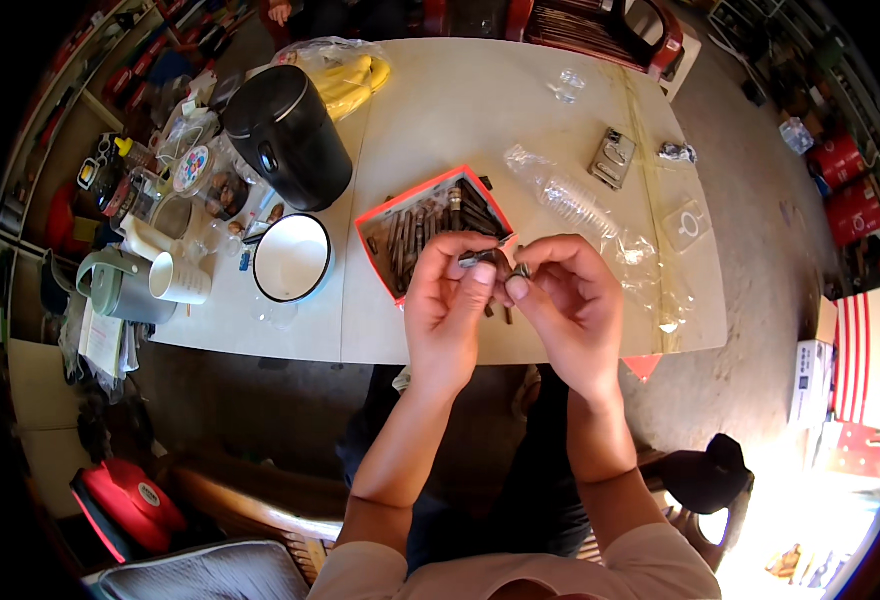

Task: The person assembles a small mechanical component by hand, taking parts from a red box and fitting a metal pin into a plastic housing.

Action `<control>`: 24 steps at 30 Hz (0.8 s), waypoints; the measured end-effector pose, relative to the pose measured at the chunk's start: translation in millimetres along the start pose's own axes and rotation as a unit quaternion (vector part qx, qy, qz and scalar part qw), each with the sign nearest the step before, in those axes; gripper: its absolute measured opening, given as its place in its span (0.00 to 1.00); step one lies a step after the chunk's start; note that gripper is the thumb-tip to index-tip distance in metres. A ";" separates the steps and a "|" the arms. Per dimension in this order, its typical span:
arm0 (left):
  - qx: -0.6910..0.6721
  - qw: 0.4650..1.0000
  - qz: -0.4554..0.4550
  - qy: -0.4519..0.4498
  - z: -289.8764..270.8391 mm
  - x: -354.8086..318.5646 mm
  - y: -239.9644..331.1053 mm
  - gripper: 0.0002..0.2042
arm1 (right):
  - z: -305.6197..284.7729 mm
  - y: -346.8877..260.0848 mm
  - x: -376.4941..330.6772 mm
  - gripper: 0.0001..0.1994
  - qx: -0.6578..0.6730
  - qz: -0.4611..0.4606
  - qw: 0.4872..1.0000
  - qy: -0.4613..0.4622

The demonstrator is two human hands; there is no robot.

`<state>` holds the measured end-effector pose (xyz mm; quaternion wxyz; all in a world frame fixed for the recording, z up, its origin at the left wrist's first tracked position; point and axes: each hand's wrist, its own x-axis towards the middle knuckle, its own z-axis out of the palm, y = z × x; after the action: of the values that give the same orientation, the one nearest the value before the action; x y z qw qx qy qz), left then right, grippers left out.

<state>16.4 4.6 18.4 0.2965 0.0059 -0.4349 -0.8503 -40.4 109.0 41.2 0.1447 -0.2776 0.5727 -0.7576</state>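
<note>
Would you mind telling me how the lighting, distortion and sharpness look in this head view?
Head view: strong fisheye, so the table edges bow and the corners go black; sunlight blows out the floor at lower right; the left hand and right hand are fairly sharp, though the small metal part they pinch is hard to resolve.

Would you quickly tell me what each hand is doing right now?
Left hand: closed on a small metal part.
Right hand: pinching a small dark metal piece.

Red-rimmed open box (430, 225) mid-table; clear plastic bag (600, 225) right
</note>
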 end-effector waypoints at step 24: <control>-0.079 0.994 -0.076 0.001 20.7 0.4 -9.0 0.10 | -2.7 0.5 4.7 0.09 0.165 0.044 0.984 0.049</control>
<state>6.0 23.6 24.7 0.2311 0.0162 -0.3639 -0.9022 -45.7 108.5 41.4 0.1935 -0.1868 0.4579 -0.8474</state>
